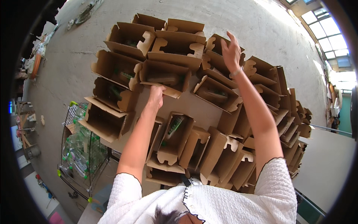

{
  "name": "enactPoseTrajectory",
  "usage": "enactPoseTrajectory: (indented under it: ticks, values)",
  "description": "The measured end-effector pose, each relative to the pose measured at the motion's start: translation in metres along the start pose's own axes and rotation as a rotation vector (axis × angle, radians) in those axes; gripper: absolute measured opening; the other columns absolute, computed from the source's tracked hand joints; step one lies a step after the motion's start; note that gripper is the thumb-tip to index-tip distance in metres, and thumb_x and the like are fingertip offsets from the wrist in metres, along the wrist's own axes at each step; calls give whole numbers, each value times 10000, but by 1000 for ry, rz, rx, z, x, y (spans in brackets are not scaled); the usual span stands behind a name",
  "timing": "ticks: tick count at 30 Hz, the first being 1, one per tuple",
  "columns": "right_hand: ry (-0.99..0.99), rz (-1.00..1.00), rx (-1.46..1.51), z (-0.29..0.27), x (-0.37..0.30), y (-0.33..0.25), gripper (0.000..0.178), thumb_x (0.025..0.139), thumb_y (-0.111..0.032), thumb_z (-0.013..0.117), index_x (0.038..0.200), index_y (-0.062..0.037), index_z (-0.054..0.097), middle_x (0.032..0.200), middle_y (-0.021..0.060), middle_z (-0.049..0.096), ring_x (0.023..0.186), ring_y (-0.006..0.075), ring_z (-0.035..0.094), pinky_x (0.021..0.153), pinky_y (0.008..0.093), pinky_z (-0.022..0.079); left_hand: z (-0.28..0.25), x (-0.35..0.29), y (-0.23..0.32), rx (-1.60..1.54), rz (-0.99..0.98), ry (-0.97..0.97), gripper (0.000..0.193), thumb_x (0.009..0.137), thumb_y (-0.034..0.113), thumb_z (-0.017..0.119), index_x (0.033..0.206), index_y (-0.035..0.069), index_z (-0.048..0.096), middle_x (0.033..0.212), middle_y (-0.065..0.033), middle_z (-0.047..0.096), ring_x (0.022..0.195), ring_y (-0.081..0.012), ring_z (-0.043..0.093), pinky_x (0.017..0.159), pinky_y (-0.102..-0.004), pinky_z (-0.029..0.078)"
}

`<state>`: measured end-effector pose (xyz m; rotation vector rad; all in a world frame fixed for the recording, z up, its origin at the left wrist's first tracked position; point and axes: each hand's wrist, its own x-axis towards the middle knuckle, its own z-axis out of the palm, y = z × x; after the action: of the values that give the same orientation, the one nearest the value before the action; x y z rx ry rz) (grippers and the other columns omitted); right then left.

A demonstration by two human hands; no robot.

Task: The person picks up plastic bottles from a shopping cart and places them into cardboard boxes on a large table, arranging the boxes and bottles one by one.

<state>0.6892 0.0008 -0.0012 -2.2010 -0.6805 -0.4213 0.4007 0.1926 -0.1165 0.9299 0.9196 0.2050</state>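
My left hand (156, 96) is closed on the near wall of an open cardboard box (169, 90) in the middle of the cluster. A clear plastic bottle (163, 79) lies inside that box. Farther right, my right hand (232, 54) is raised above other open boxes, its fingers stretched out and nothing visible in them. Below it sits a box (214, 59) partly covered by my wrist. Another box (228, 105) with a bottle (216, 95) in it stands nearer. Close to my body, a box (182, 143) holds a green-labelled bottle (174, 126).
Several more open boxes crowd the tabletop (203, 112), packed tightly at the right. At the left, a wire-framed cart (90, 149) is full of clear bottles with green caps. A white table (328, 160) stands on the right; concrete floor (71, 71) lies beyond.
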Motion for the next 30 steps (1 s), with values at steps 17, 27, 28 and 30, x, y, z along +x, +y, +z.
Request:
enactPoseTrajectory:
  ticks: [17,27,28,30]
  values:
    - [-1054,-289,-97,119,64,-49,489,783,-211,676,1232,-19,651,1192,215,661,1170,358,589,1006,431,457,12,-18,15,-49,-162,47,222,880,33,659,1089,-16,604,1069,-118,657,941,-229,647,777,-363,508]
    - [-639,-246,-144,125,42,-46,144,779,-105,618,847,-44,729,873,180,710,918,366,678,814,465,526,3,-3,47,191,-221,-64,282,893,-10,570,1139,-121,488,1063,-215,614,933,-280,633,731,-394,538]
    - [-655,-239,-160,129,42,-43,173,809,-143,629,920,-45,720,896,184,710,938,370,675,822,468,525,8,0,52,281,-189,-72,272,893,-19,550,1129,-131,476,1061,-222,612,946,-309,634,774,-406,556]
    - [-773,-216,-115,126,38,-51,285,872,-244,641,1075,-46,673,967,195,707,990,379,662,849,470,521,9,3,49,184,-186,-85,337,900,47,576,1177,-113,468,1123,-214,584,997,-295,626,823,-407,560]
